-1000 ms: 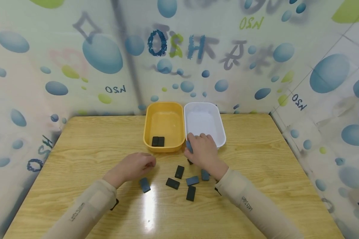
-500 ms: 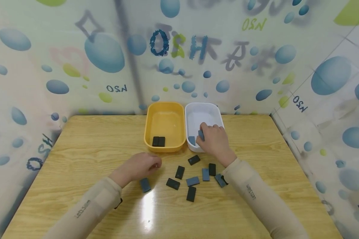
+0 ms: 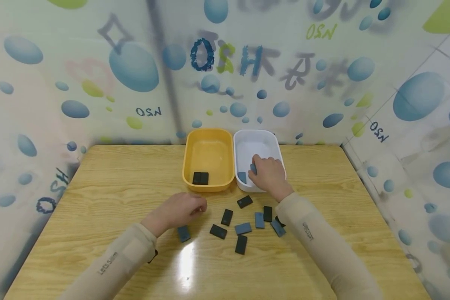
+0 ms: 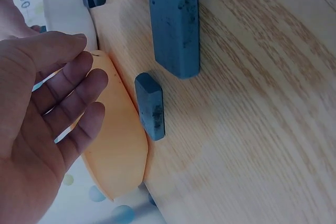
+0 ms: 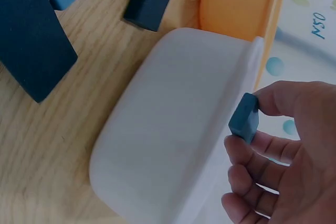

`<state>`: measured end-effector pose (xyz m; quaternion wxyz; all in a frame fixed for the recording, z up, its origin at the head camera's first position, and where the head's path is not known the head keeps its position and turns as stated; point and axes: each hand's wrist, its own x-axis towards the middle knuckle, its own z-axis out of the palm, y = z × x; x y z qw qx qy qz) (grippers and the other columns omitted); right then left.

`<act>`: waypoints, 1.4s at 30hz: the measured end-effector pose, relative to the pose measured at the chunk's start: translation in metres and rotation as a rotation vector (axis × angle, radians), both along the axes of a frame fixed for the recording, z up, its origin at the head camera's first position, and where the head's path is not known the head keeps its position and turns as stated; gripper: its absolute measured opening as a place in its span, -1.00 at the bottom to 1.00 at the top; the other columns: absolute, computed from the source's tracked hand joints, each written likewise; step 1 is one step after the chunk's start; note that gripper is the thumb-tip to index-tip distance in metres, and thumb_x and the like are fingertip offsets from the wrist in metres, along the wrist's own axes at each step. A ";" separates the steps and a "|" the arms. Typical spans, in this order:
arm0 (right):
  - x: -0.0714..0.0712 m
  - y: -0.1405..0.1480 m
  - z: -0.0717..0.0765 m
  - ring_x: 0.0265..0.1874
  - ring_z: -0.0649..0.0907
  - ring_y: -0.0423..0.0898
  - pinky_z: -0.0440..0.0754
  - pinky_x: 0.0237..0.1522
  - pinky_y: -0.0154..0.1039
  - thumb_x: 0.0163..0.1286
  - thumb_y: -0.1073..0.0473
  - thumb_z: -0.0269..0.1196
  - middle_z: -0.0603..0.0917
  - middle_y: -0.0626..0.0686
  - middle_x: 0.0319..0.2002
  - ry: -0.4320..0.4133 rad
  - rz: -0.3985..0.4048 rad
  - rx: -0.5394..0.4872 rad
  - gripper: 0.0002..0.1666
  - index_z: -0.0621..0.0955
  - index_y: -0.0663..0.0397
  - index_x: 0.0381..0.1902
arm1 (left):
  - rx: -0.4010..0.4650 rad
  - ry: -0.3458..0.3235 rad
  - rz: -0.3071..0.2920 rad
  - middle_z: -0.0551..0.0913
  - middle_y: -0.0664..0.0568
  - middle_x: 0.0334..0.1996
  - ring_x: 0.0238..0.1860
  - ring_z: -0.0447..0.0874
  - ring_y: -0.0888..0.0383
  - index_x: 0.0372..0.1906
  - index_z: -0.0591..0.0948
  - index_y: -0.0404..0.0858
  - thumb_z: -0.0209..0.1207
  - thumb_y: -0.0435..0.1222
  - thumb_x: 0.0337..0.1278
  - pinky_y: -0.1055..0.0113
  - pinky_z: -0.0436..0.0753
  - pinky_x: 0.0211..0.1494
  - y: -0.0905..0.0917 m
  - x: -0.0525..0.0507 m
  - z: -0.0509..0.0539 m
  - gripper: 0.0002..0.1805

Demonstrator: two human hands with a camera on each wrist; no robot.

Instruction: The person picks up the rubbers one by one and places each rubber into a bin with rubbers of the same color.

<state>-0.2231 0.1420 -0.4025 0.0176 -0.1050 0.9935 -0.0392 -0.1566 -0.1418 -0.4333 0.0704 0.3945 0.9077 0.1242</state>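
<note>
One blue block (image 3: 243, 228) on the wooden table (image 3: 127, 175) can be the middle of our clock. A black block (image 3: 241, 244) lies at 6 o'clock from it, nearest the person. A second black block (image 3: 218, 231) is at 9 o'clock, a third black block (image 3: 227, 217) at 10, and a fourth black block (image 3: 244, 201) at 12. At 2 o'clock, a second blue block (image 3: 259, 220) and a fifth black block (image 3: 268, 213) lie side by side. A third blue block (image 3: 278, 228) is at 3 o'clock. A fourth blue block (image 3: 183, 233) is farther out at 9 o'clock, by the left wrist.

The left hand (image 3: 181, 208) is between 9 and 10 o'clock, over the table. Its fingers are loosely bent and hold nothing.

The right hand (image 3: 268, 175) is at 1 o'clock, over the white tub (image 3: 251, 143). Its thumb and fingertips pinch the held blue block (image 5: 244, 116), only as far apart as the block. Inside the tub, between 7 and 8 o'clock, lies another blue block (image 3: 241, 177).

The yellow tub (image 3: 209, 150) is at 11 o'clock, with two black blocks (image 3: 196, 178) at 7 o'clock inside. Behind is the spotty wall (image 3: 114, 121).
</note>
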 end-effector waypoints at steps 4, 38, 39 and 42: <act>-0.005 0.000 -0.009 -0.39 0.62 0.06 0.52 -0.19 0.01 0.39 -0.05 0.12 0.67 0.05 -0.39 -0.041 0.012 0.006 -0.67 0.52 0.05 -0.07 | 0.000 0.006 -0.006 0.70 0.17 -0.32 -0.35 0.62 0.29 -0.28 0.66 -0.09 0.25 -0.32 0.19 0.35 0.61 -0.26 0.001 0.001 -0.001 -0.95; -0.031 -0.006 -0.029 -0.24 0.57 -0.03 0.50 -0.07 -0.08 0.37 -0.12 0.23 0.65 0.02 -0.21 -0.392 -0.064 -0.024 -0.62 0.50 -0.03 -0.03 | -0.007 -0.001 0.007 0.68 0.17 -0.30 -0.34 0.62 0.29 -0.26 0.67 -0.07 0.25 -0.31 0.19 0.34 0.60 -0.25 0.002 0.003 -0.001 -0.93; -0.031 -0.007 -0.028 -0.24 0.56 -0.03 0.49 -0.07 -0.08 0.37 -0.12 0.23 0.65 0.02 -0.21 -0.400 -0.066 -0.029 -0.62 0.50 -0.03 -0.03 | -0.006 0.000 0.006 0.68 0.17 -0.30 -0.34 0.62 0.29 -0.26 0.67 -0.07 0.25 -0.31 0.19 0.34 0.60 -0.25 0.002 0.002 -0.001 -0.93; -0.033 -0.007 -0.028 -0.22 0.56 -0.02 0.48 -0.05 -0.09 0.37 -0.11 0.23 0.65 0.03 -0.18 -0.419 -0.072 -0.049 -0.61 0.49 -0.04 0.00 | -0.006 0.004 0.006 0.69 0.17 -0.30 -0.34 0.62 0.28 -0.26 0.67 -0.07 0.25 -0.31 0.19 0.34 0.60 -0.26 0.002 0.002 -0.002 -0.93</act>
